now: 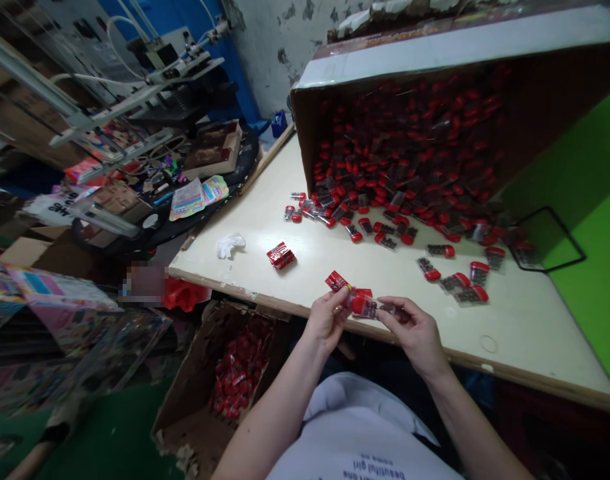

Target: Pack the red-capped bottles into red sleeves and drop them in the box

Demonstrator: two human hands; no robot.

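While pinching a red tag (336, 281) just above the front edge of the tabletop (535, 347), left hand (329, 321) curled, thumb and forefinger pressed together on it. Right hand (413, 335) pinching too, its fingertips (385, 303) closed on the end of a small clear plastic packet (363, 307) with a red cap and dark contents, too small to identify. Packet and tag close together between the two hands, over the front edge; whether they form one piece, impossible to tell.

Toward the far end of the tabletop, a large cardboard box (305, 113) tipped on its side, opening toward the hands, packed with red-capped packets (409, 147). A spill of loose packets (385, 230) fanning from the box's lower lip across the tabletop toward the right edge. Nearer the middle, a red bundle (281, 255) lying on its own, and near the left edge, a crumpled white glove (231, 245).

Below the front edge, left of the left forearm, a smaller open cardboard box (185, 407) holding more red packets (239, 367). Beyond the left edge, printed bags (199, 200) in a cluttered pile. At the right edge, a black wire frame (549, 240) against a green surface (585, 173). At the bottom of the view, a white T-shirt (355, 433) with printed words.
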